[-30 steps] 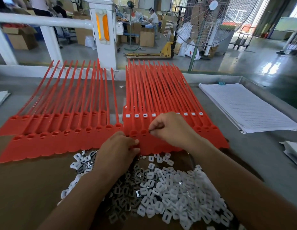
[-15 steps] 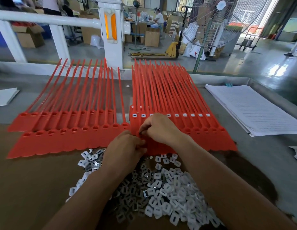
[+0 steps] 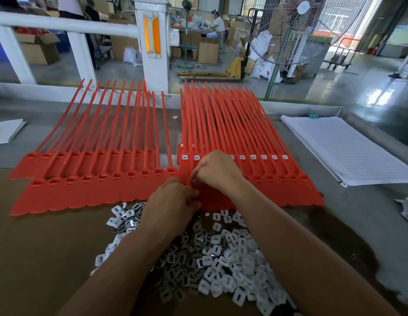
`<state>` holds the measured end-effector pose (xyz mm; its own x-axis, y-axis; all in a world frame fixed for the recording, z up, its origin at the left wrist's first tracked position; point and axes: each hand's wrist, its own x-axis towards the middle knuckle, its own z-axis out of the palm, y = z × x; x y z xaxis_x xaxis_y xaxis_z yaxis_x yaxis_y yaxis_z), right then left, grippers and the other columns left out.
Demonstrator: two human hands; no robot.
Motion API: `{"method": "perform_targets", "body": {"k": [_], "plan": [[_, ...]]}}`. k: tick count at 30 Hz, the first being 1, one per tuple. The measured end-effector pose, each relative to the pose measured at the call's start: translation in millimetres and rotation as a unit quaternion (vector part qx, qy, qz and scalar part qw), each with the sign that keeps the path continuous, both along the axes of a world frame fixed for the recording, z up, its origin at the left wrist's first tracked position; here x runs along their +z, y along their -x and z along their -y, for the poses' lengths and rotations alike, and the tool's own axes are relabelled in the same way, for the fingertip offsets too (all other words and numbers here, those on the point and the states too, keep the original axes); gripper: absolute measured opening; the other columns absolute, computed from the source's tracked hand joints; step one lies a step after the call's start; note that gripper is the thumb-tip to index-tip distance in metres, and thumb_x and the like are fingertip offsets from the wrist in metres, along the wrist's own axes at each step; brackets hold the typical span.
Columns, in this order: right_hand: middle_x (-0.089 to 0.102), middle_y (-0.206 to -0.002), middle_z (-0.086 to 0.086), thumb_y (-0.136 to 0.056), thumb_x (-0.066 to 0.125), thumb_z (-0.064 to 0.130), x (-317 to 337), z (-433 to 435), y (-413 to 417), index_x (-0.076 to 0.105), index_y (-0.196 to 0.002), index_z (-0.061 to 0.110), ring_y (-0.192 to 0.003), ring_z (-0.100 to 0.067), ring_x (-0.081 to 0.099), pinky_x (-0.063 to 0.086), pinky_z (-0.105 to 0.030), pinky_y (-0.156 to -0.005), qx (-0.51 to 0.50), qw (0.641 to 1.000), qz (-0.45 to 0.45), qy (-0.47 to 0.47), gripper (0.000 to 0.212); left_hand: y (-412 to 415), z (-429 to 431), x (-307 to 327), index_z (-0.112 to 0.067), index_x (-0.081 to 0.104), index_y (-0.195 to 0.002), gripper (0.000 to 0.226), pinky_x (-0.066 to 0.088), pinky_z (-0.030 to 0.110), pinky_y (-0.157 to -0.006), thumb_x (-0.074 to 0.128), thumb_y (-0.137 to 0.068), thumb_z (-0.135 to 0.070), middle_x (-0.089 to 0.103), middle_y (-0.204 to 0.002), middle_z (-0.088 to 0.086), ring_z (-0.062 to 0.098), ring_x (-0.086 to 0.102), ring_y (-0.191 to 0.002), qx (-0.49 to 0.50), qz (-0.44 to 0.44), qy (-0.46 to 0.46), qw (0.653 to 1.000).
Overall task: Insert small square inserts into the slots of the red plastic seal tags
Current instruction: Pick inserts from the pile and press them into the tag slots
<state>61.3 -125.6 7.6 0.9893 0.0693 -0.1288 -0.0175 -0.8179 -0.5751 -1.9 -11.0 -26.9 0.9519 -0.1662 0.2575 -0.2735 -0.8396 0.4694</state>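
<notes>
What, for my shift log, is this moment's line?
left hand, right hand: at right tag sheet front row | back-row inserts: fitted | loose inserts: piled

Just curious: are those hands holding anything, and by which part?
Cannot tell: left hand and right hand curl over near slots of the red tags, hiding anything pinched.

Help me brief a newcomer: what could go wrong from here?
The left hand and right hand crowd one spot on the right sheet of red seal tags, hiding the slot, so an insert might seat crooked unnoticed. The left forearm passes over the pile of white inserts and could scatter them.
</notes>
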Motion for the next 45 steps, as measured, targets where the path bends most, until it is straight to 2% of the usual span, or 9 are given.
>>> {"method": "perform_targets", "body": {"k": [8, 12, 17, 24, 28, 32, 37, 42, 45], "plan": [[0.067, -0.1, -0.002, -0.072, 0.065, 0.015, -4, -3, -8, 0.069, -0.099, 0.015, -0.095, -0.02, 0.062, 0.051, -0.037, -0.086, -0.043, 0.999, -0.021, -0.011, 0.027, 1, -1, 0, -0.029, 0.066, -0.109, 0.027, 0.033, 0.022, -0.069, 0.062, -0.082, -0.032, 0.047, -0.084, -0.009, 0.009, 0.045, -0.081, -0.006, 0.008, 0.01, 1.0], [0.069, -0.095, 0.002, -0.074, 0.07, 0.013, -1, -2, -12, 0.071, -0.08, 0.028, -0.098, -0.017, 0.061, 0.048, -0.031, -0.088, -0.017, 0.999, -0.05, -0.01, 0.016, 0, -1, 0, -0.03, 0.066, -0.109, 0.028, 0.034, 0.022, -0.07, 0.063, -0.082, -0.032, 0.048, -0.085, -0.009, 0.008, 0.045, -0.081, -0.005, 0.006, 0.011, 1.0], [0.06, -0.089, 0.023, -0.081, 0.069, 0.015, 2, 3, -11, 0.067, -0.074, 0.031, -0.066, 0.003, 0.05, 0.036, -0.015, -0.056, 0.045, 0.996, -0.07, 0.012, 0.017, 0, -1, 1, -0.031, 0.066, -0.108, 0.028, 0.034, 0.022, -0.071, 0.063, -0.081, -0.035, 0.049, -0.086, -0.009, 0.009, 0.046, -0.083, -0.002, 0.002, 0.011, 1.0], [0.064, -0.117, 0.003, -0.088, 0.059, 0.014, 20, 12, 14, 0.068, -0.109, 0.02, -0.108, -0.011, 0.056, 0.042, -0.023, -0.091, 0.119, 0.992, -0.015, 0.036, 0.024, 0, -2, 2, -0.031, 0.065, -0.11, 0.029, 0.034, 0.022, -0.071, 0.063, -0.081, -0.035, 0.046, -0.084, -0.009, 0.008, 0.044, -0.08, 0.0, -0.006, 0.005, 1.0], [0.066, -0.094, 0.013, -0.082, 0.066, 0.019, 21, 30, 50, 0.07, -0.092, 0.022, -0.085, 0.001, 0.058, 0.045, -0.016, -0.077, 0.153, 0.987, 0.042, -0.029, 0.012, -1, -4, 4, -0.031, 0.064, -0.111, 0.029, 0.031, 0.016, -0.065, 0.063, -0.082, -0.034, 0.049, -0.075, -0.016, 0.001, 0.042, -0.07, -0.019, -0.003, 0.01, 1.0], [0.061, -0.074, 0.022, -0.079, 0.07, 0.019, 13, 40, 73, 0.071, -0.086, 0.024, -0.071, 0.011, 0.057, 0.044, -0.007, -0.068, 0.224, 0.974, -0.003, -0.021, 0.009, -4, -6, 6, -0.028, 0.062, -0.116, 0.036, 0.034, 0.015, -0.075, 0.066, -0.08, -0.031, 0.065, -0.104, -0.007, -0.001, 0.044, -0.077, -0.025, -0.023, 0.044, 0.998], [0.067, -0.099, 0.009, -0.081, 0.067, 0.017, 4, 31, 79, 0.07, -0.104, 0.021, -0.083, 0.006, 0.053, 0.037, -0.003, -0.074, 0.26, 0.965, 0.037, 0.006, 0.024, -5, -8, 5, -0.027, 0.059, -0.119, 0.041, 0.03, 0.015, -0.072, 0.067, -0.079, -0.027, 0.057, -0.09, -0.007, 0.003, 0.044, -0.079, -0.016, -0.013, 0.041, 0.999], [0.058, -0.103, 0.002, -0.082, 0.066, 0.017, 0, 26, 82, 0.07, -0.102, 0.02, -0.096, -0.012, 0.054, 0.043, -0.026, -0.085, 0.27, 0.961, 0.052, 0.034, 0.021, -7, -8, 2, -0.028, 0.058, -0.12, 0.043, 0.031, 0.016, -0.074, 0.067, -0.078, -0.028, 0.045, -0.083, -0.011, 0.005, 0.045, -0.079, -0.008, -0.018, 0.038, 0.999], [0.054, -0.096, 0.008, -0.081, 0.067, 0.018, 0, 27, 83, 0.069, -0.094, 0.018, -0.093, -0.008, 0.052, 0.044, -0.026, -0.084, 0.266, 0.962, 0.056, 0.029, 0.014, -7, -9, 0, -0.03, 0.057, -0.121, 0.044, 0.031, 0.018, -0.074, 0.067, -0.078, -0.03, 0.046, -0.087, -0.009, 0.007, 0.046, -0.082, -0.008, -0.023, 0.032, 0.999]]}}
